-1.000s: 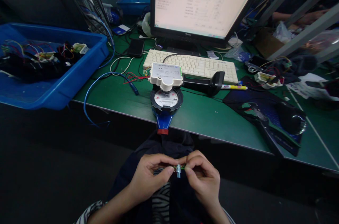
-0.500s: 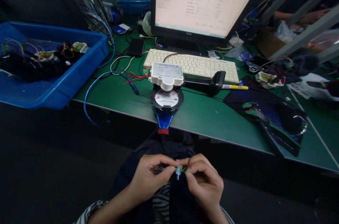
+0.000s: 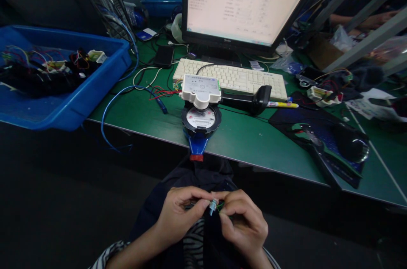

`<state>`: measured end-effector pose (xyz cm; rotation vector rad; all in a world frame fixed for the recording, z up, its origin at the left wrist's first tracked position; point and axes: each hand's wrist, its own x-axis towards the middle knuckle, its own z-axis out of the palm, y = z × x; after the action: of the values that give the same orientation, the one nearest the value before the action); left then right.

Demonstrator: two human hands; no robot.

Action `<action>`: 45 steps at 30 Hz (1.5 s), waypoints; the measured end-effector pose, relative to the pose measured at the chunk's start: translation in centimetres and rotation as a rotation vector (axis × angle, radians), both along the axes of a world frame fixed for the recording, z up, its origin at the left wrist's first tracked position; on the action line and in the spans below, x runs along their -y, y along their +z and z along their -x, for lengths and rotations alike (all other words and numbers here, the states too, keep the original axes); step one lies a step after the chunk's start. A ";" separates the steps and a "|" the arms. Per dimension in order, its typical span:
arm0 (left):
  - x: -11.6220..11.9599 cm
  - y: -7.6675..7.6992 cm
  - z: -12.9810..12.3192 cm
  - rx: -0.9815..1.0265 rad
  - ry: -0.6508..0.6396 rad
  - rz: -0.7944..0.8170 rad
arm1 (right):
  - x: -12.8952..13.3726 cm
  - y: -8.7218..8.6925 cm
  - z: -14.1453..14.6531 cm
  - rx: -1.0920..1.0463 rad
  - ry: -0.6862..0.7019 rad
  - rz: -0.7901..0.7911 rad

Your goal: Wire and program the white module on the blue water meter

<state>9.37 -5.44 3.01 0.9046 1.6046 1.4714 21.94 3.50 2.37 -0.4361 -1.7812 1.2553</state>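
Observation:
Above my lap, my left hand pinches a small pale-blue translucent plastic piece between thumb and forefinger; its exact kind is too small to make out. Close against it, my right hand is closed on a thin green wire, part of which is hidden by the fingers. The two hands nearly meet at the fingertips. Beyond them, a water meter with a blue body and red threaded end stands at the table's edge. A white module box with red wires rests at its far side.
A blue bin with wired parts stands on the left. Behind the meter are a keyboard, a monitor and a black handheld scanner. Pliers-like tool handles lie on the right. Another person's hands show at far right.
The pale-blue piece has tilted slightly and shifted a little to the left. My right fingers have moved slightly left, closer to it. The table things are unchanged.

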 end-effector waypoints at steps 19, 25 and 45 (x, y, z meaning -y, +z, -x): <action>0.0 0.2 0.0 -0.027 -0.046 -0.028 | 0.0 -0.2 0.1 0.006 -0.009 0.079; 0.1 -0.1 -0.1 0.156 -0.057 -0.116 | -0.2 -0.6 0.0 0.018 -0.009 0.139; -0.3 -0.8 0.3 0.492 0.007 0.017 | -1.1 -1.0 -0.3 0.100 0.078 -0.018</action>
<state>9.05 -5.19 2.16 0.4736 1.2516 1.5351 22.29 4.61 1.34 -0.4301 -1.9085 1.2903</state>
